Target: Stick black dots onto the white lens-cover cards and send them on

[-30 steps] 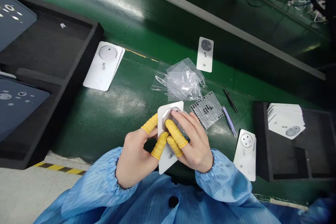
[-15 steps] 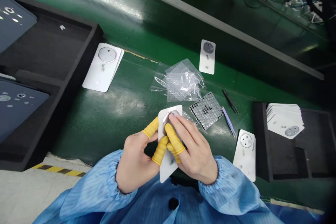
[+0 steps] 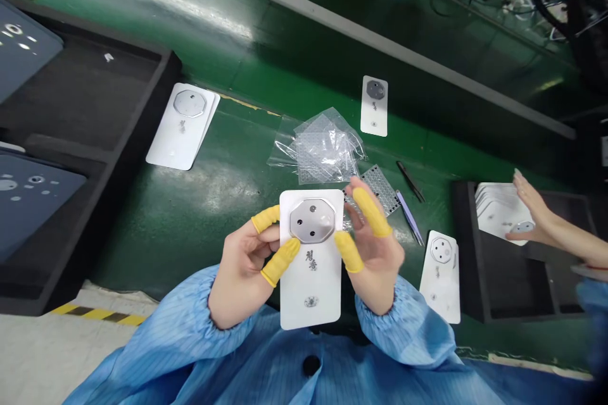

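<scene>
A white panel (image 3: 311, 285) with an octagonal silver ring, three dark holes and black markings faces me upright in front of my chest. My left hand (image 3: 251, 266) pinches its left edge, thumb on the front, with yellow covers on thumb and forefinger. My right hand (image 3: 375, 253) is at the panel's right edge, fingers apart, the covered thumb tip beside the edge. Beyond the panel lie clear plastic sheets (image 3: 327, 145) and a sheet with black dots (image 3: 380, 186), partly behind my right fingers. Dark tweezers (image 3: 411, 181) and light purple tweezers (image 3: 409, 218) lie to the right.
Two stacked white panels (image 3: 178, 139) lie by the left black tray (image 3: 147, 101). Single panels lie at the back (image 3: 374, 111) and right (image 3: 439, 285). Another person's hand (image 3: 536, 209) reaches over the stacked panels (image 3: 496, 212) in the right tray (image 3: 468, 253).
The panel has turned to face me squarely. My right hand has moved off its front to the right, fingers opened. Another person's hand has come in over the right tray.
</scene>
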A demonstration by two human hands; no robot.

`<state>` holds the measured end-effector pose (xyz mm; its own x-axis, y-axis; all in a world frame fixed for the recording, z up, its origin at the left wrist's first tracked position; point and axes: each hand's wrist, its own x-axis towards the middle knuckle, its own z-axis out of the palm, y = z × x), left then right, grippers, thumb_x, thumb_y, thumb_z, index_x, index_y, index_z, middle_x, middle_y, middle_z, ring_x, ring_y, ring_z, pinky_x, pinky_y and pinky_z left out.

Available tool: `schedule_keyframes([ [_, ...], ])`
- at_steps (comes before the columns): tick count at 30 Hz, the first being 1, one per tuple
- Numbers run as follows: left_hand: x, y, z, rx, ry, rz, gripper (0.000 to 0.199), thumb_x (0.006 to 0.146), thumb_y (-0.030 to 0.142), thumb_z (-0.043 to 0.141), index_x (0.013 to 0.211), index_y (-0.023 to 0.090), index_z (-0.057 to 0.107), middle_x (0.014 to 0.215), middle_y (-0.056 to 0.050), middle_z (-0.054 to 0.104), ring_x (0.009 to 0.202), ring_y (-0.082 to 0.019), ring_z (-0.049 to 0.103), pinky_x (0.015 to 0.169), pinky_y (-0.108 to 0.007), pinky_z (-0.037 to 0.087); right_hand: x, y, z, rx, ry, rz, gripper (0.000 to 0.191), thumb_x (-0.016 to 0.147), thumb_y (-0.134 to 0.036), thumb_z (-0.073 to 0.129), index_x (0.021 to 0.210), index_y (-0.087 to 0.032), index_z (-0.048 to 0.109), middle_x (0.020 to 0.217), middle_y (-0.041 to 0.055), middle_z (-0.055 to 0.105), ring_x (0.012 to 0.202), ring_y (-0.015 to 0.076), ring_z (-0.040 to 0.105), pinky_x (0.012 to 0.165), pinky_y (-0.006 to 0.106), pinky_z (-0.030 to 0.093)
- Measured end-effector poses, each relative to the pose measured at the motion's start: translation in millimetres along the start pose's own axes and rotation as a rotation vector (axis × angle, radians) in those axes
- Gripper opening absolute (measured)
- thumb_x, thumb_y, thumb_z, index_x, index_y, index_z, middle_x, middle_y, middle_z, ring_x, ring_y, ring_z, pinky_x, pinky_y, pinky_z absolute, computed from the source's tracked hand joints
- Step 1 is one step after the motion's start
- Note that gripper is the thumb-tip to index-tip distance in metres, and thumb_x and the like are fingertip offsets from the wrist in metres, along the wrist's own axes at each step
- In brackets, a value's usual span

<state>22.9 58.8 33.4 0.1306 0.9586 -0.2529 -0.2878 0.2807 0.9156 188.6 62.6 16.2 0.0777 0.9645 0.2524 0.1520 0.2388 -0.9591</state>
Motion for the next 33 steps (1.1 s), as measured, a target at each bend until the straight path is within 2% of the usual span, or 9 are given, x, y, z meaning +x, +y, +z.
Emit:
schedule_keyframes([
  [6,12.9,-6.7,4.4,0.077,0.057,0.069,0.011,0.079,0.016,0.070,0.089,0.017,0.075,0.081,-0.003,0.078,0.065,-0.014,0.072,0.060,-0.016,0.058,-6.2,11.2,9.9,0.325,-0.107,0.366,0.055,0.085,-0.027,0.065,0.136,-0.027,0.044,0.109,0.0044,0.071,0.097,0.0180,0.070,0.083,0.036,0.062],
  [12,12.1,-26.9,0.6,0.428,0.171,0.179,0.011,0.069,0.017,0.076,0.080,0.015,0.077,0.073,-0.003,0.077,0.060,-0.017,0.071,0.055,-0.020,0.057,-13.2,18.6,19.6,0.412,-0.040,0.476,0.062,0.075,-0.028,0.074,0.129,-0.027,0.044,0.101,0.0036,0.071,0.088,0.0169,0.072,0.076,0.031,0.061],
  [16,12.4,-48.0,-0.2,0.499,0.186,0.126,0.018,0.072,0.026,0.075,0.087,0.016,0.075,0.080,-0.005,0.077,0.070,-0.020,0.073,0.064,-0.024,0.060,-16.1,26.3,18.3,0.380,0.041,0.489,0.061,0.068,-0.028,0.079,0.120,-0.026,0.048,0.097,0.0026,0.072,0.084,0.0169,0.072,0.074,0.029,0.060],
  [19,17.8,-52.3,2.1,0.462,0.047,0.085,0.032,0.074,0.031,0.074,0.102,0.015,0.071,0.087,-0.006,0.077,0.078,-0.023,0.074,0.072,-0.028,0.061,-21.1,31.2,-17.4,0.374,0.047,0.514,0.065,0.066,-0.031,0.080,0.121,-0.026,0.047,0.095,0.0022,0.073,0.081,0.0180,0.072,0.072,0.031,0.061],
  [22,21.8,-44.4,2.0,0.424,0.000,0.105,0.048,0.080,0.034,0.069,0.124,0.017,0.060,0.093,-0.007,0.076,0.080,-0.022,0.073,0.075,-0.030,0.061,-40.8,34.1,-87.3,0.234,0.198,0.496,0.064,0.073,-0.033,0.074,0.128,-0.028,0.041,0.105,0.0045,0.071,0.090,0.0182,0.072,0.081,0.035,0.060],
  [24,23.4,-38.4,0.6,0.415,0.068,0.097,0.050,0.084,0.037,0.065,0.128,0.015,0.058,0.091,-0.007,0.075,0.076,-0.020,0.073,0.074,-0.030,0.062,-58.7,38.9,-141.3,-0.122,0.328,0.457,0.063,0.079,-0.036,0.067,0.134,-0.025,0.037,0.112,0.0085,0.069,0.096,0.0204,0.071,0.083,0.038,0.059],
  [27,25.3,-35.4,-0.7,0.490,0.148,0.072,0.047,0.082,0.039,0.066,0.122,0.013,0.062,0.083,-0.006,0.075,0.069,-0.019,0.072,0.072,-0.028,0.062,-82.4,49.4,-205.5,-0.682,0.379,0.438,0.059,0.083,-0.035,0.058,0.136,-0.019,0.038,0.113,0.0135,0.067,0.104,0.0255,0.067,0.089,0.046,0.056],
  [30,27.1,-38.4,-2.1,0.559,0.115,0.078,0.048,0.079,0.038,0.068,0.121,0.015,0.063,0.082,-0.005,0.076,0.067,-0.018,0.072,0.071,-0.024,0.062,-91.1,56.4,-230.5,-0.864,0.393,0.433,0.049,0.079,-0.027,0.059,0.126,-0.016,0.053,0.126,0.0179,0.058,0.123,0.0320,0.054,0.105,0.056,0.042],
  [33,28.4,-42.2,-7.8,0.584,0.097,0.117,0.046,0.078,0.037,0.068,0.120,0.017,0.064,0.084,-0.005,0.076,0.070,-0.018,0.073,0.070,-0.023,0.062,-69.2,59.8,-223.6,-0.946,0.345,0.395,0.035,0.079,-0.021,0.055,0.114,-0.016,0.061,0.139,0.0170,0.048,0.136,0.0323,0.040,0.113,0.057,0.031],
])
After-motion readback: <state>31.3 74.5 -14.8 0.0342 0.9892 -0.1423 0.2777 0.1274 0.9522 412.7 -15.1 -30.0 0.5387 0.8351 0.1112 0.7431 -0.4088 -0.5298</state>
